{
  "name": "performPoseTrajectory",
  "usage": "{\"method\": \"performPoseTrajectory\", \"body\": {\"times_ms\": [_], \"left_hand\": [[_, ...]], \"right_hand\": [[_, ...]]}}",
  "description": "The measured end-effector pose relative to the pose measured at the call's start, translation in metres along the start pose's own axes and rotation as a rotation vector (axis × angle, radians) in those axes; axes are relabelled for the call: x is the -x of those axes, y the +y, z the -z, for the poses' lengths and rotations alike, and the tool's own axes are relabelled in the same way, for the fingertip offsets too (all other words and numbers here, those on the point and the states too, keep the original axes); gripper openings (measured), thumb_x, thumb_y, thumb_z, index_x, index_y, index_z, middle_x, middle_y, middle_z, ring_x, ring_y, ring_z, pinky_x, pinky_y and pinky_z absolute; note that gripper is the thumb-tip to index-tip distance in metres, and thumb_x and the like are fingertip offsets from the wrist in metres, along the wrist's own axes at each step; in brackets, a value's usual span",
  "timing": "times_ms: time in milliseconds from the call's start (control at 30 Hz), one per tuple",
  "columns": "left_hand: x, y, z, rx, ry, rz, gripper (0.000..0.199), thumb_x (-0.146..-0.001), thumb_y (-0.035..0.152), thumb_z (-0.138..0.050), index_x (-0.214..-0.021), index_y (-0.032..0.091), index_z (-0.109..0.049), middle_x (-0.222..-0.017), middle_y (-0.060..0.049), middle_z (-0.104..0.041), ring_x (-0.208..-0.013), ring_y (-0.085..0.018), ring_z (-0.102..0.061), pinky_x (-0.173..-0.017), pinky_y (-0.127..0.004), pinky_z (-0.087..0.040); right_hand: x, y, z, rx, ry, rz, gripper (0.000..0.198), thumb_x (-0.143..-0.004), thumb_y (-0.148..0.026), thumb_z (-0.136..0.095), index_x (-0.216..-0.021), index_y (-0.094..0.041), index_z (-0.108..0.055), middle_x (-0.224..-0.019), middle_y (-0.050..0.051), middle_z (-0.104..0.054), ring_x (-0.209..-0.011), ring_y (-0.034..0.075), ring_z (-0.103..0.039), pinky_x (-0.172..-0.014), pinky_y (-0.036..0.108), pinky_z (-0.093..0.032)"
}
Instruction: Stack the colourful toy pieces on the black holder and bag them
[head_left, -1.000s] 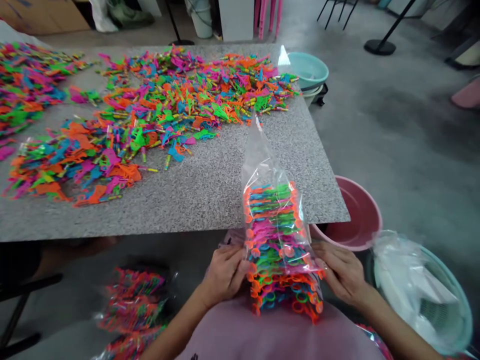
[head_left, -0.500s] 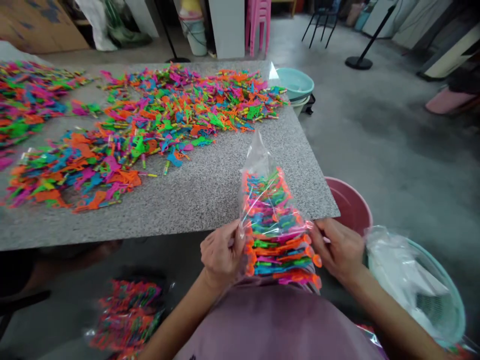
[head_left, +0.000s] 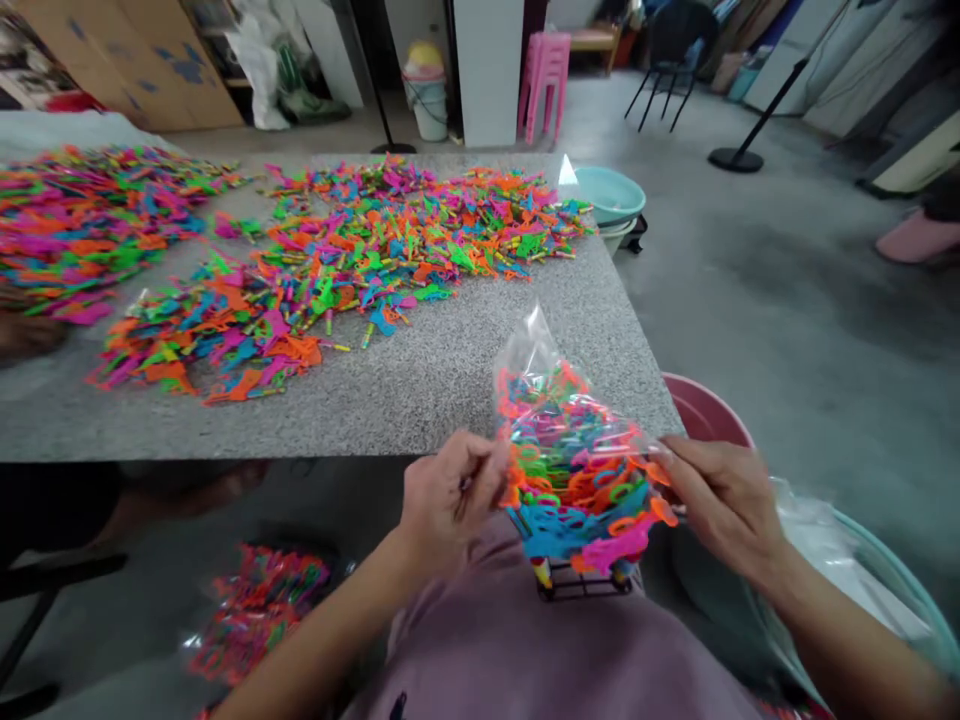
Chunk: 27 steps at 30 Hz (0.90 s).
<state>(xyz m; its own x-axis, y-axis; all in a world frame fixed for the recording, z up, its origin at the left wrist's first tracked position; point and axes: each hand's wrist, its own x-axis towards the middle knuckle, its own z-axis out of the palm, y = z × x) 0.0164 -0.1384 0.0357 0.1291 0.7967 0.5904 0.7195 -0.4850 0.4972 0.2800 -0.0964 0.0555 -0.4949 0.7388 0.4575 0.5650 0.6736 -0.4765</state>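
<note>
A clear plastic bag [head_left: 534, 345] covers the upper part of a stack of bright plastic toy guns [head_left: 581, 520] in orange, green, blue and pink. My left hand [head_left: 450, 495] pinches the left edge of the bag's mouth. On the opposite edge, my right hand [head_left: 724, 500] grips the film between thumb and fingers. The lower toys stick out of the bag towards me. Beneath them shows part of a dark wire rack [head_left: 585, 585], close against my shirt. The bag's far corner rests over the speckled table [head_left: 420, 385].
Heaped toy guns [head_left: 390, 230] spread across the table. Another person's hand [head_left: 30, 335] is at the left edge. Filled bags [head_left: 262, 610] lie on the floor at lower left. A pink tub [head_left: 709, 410] and a green basket [head_left: 892, 560] with plastic bags stand at right.
The bag and stack have tilted, so the wire rack beneath now shows. Both hands have shifted slightly right, still holding the bag's edges. The other person's hand has appeared at the left.
</note>
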Motion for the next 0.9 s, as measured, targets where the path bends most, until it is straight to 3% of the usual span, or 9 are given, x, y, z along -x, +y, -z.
{"method": "performPoseTrajectory", "body": {"times_ms": [167, 233, 333, 433, 533, 633, 733, 833, 900], "left_hand": [[-0.028, 0.004, 0.018, -0.212, 0.05, 0.046, 0.015, -0.095, 0.023, -0.053, -0.083, 0.019, -0.061, -0.053, 0.008, -0.055, -0.041, -0.004, -0.051, -0.044, -0.014, -0.033], [-0.04, 0.004, 0.031, -0.227, 0.058, 0.12, 0.016, -0.094, 0.026, -0.054, -0.083, 0.019, -0.063, -0.052, 0.008, -0.056, -0.042, -0.005, -0.052, -0.045, -0.016, -0.034], [-0.066, -0.001, 0.054, 0.015, 0.018, 0.279, 0.016, -0.092, 0.028, -0.055, -0.08, 0.018, -0.059, -0.047, 0.009, -0.053, -0.038, -0.006, -0.051, -0.044, -0.015, -0.037], [-0.095, -0.008, 0.08, 0.227, -0.096, 0.367, 0.02, -0.093, 0.025, -0.049, -0.076, 0.016, -0.058, -0.046, 0.008, -0.053, -0.034, -0.007, -0.05, -0.04, -0.016, -0.039], [-0.109, -0.006, 0.108, -0.098, -0.032, 0.357, 0.029, -0.091, 0.023, -0.051, -0.064, 0.015, -0.056, -0.047, 0.007, -0.051, -0.043, -0.006, -0.056, -0.047, -0.015, -0.042], [-0.101, 0.01, 0.134, -0.558, 0.064, 0.342, 0.03, -0.09, 0.027, -0.051, -0.064, 0.012, -0.057, -0.06, 0.005, -0.055, -0.07, -0.012, -0.069, -0.06, -0.017, -0.045], [-0.08, 0.034, 0.161, -0.71, -0.025, 0.338, 0.052, -0.091, 0.034, -0.022, -0.078, 0.002, -0.061, -0.082, 0.003, -0.06, -0.095, -0.018, -0.069, -0.065, -0.02, -0.04], [-0.055, 0.053, 0.188, -0.591, -0.053, 0.331, 0.054, -0.089, 0.036, -0.021, -0.099, -0.001, -0.059, -0.085, 0.005, -0.059, -0.086, -0.016, -0.069, -0.064, -0.023, -0.037], [-0.037, 0.058, 0.206, -0.593, -0.12, 0.408, 0.055, -0.086, 0.038, -0.024, -0.1, -0.002, -0.059, -0.075, 0.008, -0.055, -0.076, -0.012, -0.069, -0.065, -0.024, -0.036]], "right_hand": [[-0.034, -0.006, 0.007, 0.201, 0.131, 0.037, 0.039, -0.093, -0.026, -0.05, -0.056, -0.02, -0.041, -0.047, -0.005, -0.037, -0.041, 0.007, -0.035, -0.044, 0.025, -0.025], [-0.05, -0.011, 0.012, 0.149, 0.085, 0.004, 0.041, -0.094, -0.029, -0.048, -0.055, -0.019, -0.041, -0.047, -0.004, -0.037, -0.041, 0.007, -0.034, -0.043, 0.025, -0.025], [-0.085, -0.02, 0.019, -0.014, 0.009, -0.021, 0.047, -0.097, -0.03, -0.042, -0.052, -0.019, -0.038, -0.043, -0.004, -0.032, -0.039, 0.007, -0.031, -0.041, 0.024, -0.022], [-0.132, -0.027, 0.02, 0.05, 0.072, 0.073, 0.051, -0.096, -0.034, -0.045, -0.049, -0.019, -0.034, -0.044, -0.005, -0.027, -0.039, 0.005, -0.026, -0.043, 0.024, -0.019], [-0.176, -0.034, 0.016, 0.113, 0.056, 0.17, 0.054, -0.096, -0.032, -0.046, -0.047, -0.018, -0.031, -0.044, -0.005, -0.023, -0.04, 0.003, -0.023, -0.046, 0.025, -0.017], [-0.201, -0.052, 0.01, 0.158, 0.021, 0.319, 0.053, -0.095, -0.026, -0.047, -0.047, -0.018, -0.027, -0.046, -0.005, -0.019, -0.04, 0.003, -0.02, -0.046, 0.025, -0.015], [-0.205, -0.09, -0.001, 0.209, -0.026, 0.543, 0.048, -0.098, -0.032, -0.043, -0.053, -0.02, -0.03, -0.05, -0.005, -0.023, -0.043, 0.005, -0.033, -0.048, 0.027, -0.017], [-0.198, -0.147, -0.019, 0.206, -0.064, 0.719, 0.038, -0.097, -0.038, -0.037, -0.064, -0.021, -0.04, -0.065, -0.003, -0.043, -0.075, 0.016, -0.062, -0.058, 0.029, -0.032], [-0.193, -0.185, -0.036, 0.156, -0.155, 0.813, 0.034, -0.096, -0.037, -0.033, -0.073, -0.02, -0.051, -0.078, -0.002, -0.052, -0.097, 0.023, -0.065, -0.072, 0.035, -0.039]]}}
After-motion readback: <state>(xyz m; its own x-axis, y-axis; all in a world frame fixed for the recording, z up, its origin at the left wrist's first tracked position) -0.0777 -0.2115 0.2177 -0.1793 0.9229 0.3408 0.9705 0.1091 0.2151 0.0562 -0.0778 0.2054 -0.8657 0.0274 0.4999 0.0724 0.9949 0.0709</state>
